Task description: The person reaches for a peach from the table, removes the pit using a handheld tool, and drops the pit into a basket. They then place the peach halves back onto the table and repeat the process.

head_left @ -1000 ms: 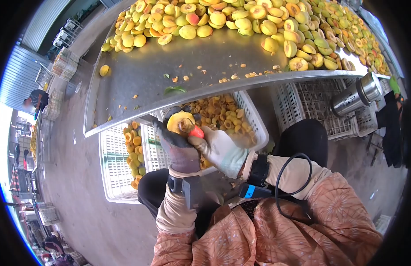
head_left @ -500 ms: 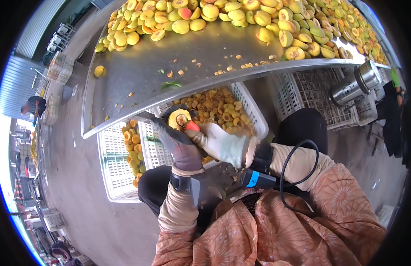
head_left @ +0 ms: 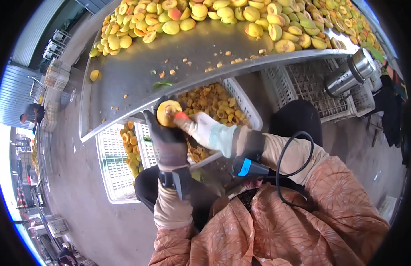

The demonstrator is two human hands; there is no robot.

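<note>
Left hand, dark-gloved: closed around peach half, held above white crate. Right hand: pinched on red-handled pitting tool. Risk judged: tool slip on wet flesh, glove cut.

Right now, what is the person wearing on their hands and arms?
The left hand wears a dark grey work glove, the right hand a white knit glove with a pale green cuff. Each wrist carries a black strapped device; the right one has a blue marking and a looping black cable. Beige sleeve covers run up the forearms to a peach patterned garment.
</note>
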